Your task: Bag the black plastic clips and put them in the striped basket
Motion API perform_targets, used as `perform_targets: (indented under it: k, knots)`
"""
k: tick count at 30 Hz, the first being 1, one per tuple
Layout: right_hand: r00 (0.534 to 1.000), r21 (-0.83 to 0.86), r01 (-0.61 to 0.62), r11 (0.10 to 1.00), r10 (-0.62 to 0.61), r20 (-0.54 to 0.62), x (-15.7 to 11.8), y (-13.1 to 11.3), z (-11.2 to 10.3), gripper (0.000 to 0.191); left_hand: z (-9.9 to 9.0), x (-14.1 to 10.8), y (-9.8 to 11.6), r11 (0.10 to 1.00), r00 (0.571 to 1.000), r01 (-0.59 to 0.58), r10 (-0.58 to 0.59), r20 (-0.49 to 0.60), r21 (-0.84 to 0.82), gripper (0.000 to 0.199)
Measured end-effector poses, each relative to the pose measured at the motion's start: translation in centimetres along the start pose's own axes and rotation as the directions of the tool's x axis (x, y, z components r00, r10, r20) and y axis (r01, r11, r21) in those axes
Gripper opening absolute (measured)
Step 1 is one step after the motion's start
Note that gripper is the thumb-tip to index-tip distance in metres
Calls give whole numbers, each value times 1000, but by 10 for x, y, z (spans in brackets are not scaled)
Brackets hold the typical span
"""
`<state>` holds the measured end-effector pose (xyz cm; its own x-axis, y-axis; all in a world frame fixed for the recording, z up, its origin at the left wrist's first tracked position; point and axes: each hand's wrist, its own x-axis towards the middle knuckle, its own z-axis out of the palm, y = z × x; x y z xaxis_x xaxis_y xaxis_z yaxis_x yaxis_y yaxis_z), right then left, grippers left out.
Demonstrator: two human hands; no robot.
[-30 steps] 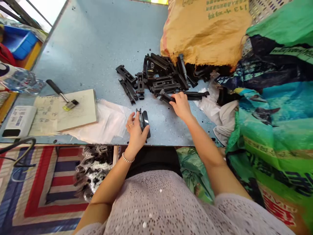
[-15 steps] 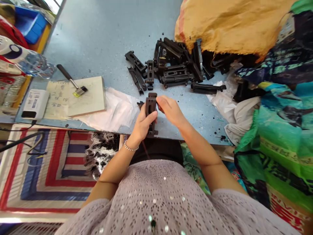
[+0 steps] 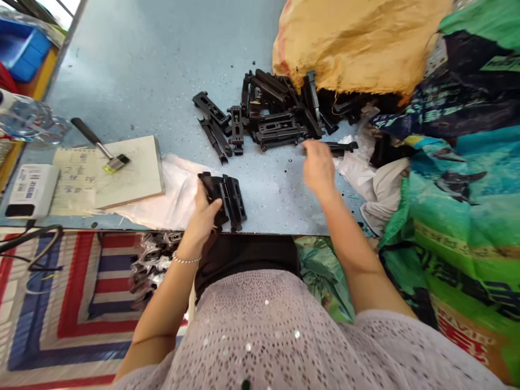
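Observation:
My left hand (image 3: pixel 200 216) grips a long black slotted plastic part (image 3: pixel 214 197) at the table's front edge, thumb on top and fingers round its left side. Against it on the right lies a second, similar black part (image 3: pixel 234 203). My right hand (image 3: pixel 319 168) reaches out to the right, its fingers bent together over the left end of a single black plastic part (image 3: pixel 343 147). The hand covers that end, and the fingertips are slightly blurred. Beyond both hands lies a heap of black plastic parts (image 3: pixel 280 127), with several looser ones (image 3: pixel 238 130) on its left.
A brush (image 3: pixel 99 143) rests on a board (image 3: pixel 138 168) with a note sheet, beside a white device (image 3: pixel 32 189). White sheeting (image 3: pixel 174 189) lies near my left hand. An orange sack (image 3: pixel 357 43) and green printed bags (image 3: pixel 467 216) bound the right. A striped crate (image 3: pixel 81 319) stands below.
My left hand has brought its part left and down to the table edge, beside another part. My right hand has left it and moved right to the single part. The view has shifted slightly.

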<state>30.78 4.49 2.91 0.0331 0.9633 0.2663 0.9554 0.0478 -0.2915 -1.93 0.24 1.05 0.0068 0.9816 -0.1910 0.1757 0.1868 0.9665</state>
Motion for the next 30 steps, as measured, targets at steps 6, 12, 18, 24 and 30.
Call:
perform_targets:
  k: [6,12,18,24,30]
  knots:
    - [992,-256,-65,964,90,89,35,76,-9,33,32,-7,-18,968,996,-86,86,11,234,77]
    - [994,273,57,960,-28,-108,-8,-29,-51,31,62,-22,35,880,896,-443,428,120,173,83]
    - [996,677,55,734,-89,15,-21,-103,-50,37,69,-17,61,950,960,-99,170,223,-295,89]
    - [931,799,-166,578,-176,320,6,-111,-7,59,46,-15,63,882,960,80,56,273,-464,75]
    - [852,681,240,692,-486,194,-50,-132,-5,44,28,-8,52,911,997,40,-8,78,-411,41]
